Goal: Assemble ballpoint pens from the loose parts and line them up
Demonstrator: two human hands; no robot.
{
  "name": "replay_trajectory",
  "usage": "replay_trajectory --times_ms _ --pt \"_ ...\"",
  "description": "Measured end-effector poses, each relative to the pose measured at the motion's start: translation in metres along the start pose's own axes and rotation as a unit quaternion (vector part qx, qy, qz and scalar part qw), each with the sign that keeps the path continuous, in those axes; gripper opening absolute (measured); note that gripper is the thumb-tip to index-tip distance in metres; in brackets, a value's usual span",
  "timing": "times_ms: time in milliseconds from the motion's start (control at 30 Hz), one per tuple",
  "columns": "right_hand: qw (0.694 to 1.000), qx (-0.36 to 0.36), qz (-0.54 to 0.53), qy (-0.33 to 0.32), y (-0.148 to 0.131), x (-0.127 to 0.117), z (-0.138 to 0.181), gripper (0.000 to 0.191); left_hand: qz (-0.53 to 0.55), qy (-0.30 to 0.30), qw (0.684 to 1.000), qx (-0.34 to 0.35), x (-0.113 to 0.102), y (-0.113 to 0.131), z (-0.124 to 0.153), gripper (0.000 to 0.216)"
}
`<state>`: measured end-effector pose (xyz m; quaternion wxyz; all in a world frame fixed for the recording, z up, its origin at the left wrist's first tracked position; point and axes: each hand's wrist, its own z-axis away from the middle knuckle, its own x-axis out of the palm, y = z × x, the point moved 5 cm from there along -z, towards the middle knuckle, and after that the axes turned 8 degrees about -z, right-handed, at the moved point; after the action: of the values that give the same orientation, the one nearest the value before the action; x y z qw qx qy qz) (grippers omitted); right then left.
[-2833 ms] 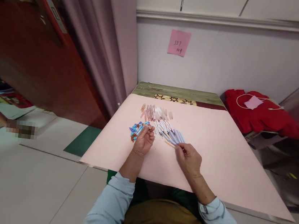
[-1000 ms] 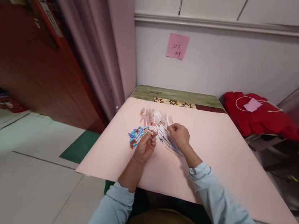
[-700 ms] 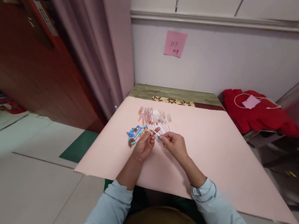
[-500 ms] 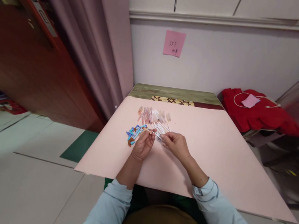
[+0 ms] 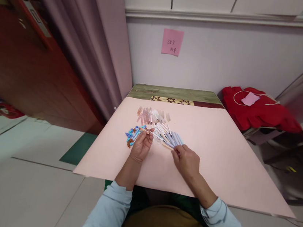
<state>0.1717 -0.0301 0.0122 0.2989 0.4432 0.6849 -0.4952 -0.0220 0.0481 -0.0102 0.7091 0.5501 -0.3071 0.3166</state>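
Observation:
My left hand is closed, palm up, pinching a thin tan-and-white stick. Beside its fingers lies a pile of small blue and brown pieces. My right hand is closed at the thumb and index finger on the near end of a slim tan pen-like stick. Just beyond those fingers, lavender-blue pen-like sticks lie side by side. Thin white sticks fan out between the hands. Behind them are several translucent pinkish tubes.
The pale pink sheet covers most of the table, whose green wood-patterned far edge shows. A red cloth with a white cable lies on the right. A pink note is on the wall. A brown door and curtain stand left.
My right hand has moved right and toward me, away from the left hand, uncovering the lavender-blue sticks. My left hand keeps its pinch; the view has shifted slightly.

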Motion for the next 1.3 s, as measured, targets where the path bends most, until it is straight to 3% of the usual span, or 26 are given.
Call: replay_trajectory --times_ms 367,500,767,967,1300 --pt "0.993 -0.08 0.049 0.067 -0.005 0.0 0.005 0.025 -0.012 -0.013 1.0 0.007 -0.001 0.0 -0.002 0.015" --pt "0.989 -0.103 -0.014 0.102 -0.005 -0.005 0.01 0.023 -0.017 -0.01 1.0 0.01 0.0 0.0 0.0 0.016" --pt "0.972 -0.069 -0.168 0.151 0.003 -0.015 0.01 0.02 -0.015 -0.008 1.0 0.011 0.0 0.0 0.001 0.014" --pt "0.958 -0.084 -0.225 0.155 -0.001 -0.024 0.012 0.016 -0.011 -0.005 1.0 0.018 -0.002 0.0 -0.001 0.015" --pt "0.955 -0.066 -0.26 0.127 0.006 -0.02 0.018 0.015 0.004 0.001 1.0 0.023 -0.005 0.0 -0.002 0.015"
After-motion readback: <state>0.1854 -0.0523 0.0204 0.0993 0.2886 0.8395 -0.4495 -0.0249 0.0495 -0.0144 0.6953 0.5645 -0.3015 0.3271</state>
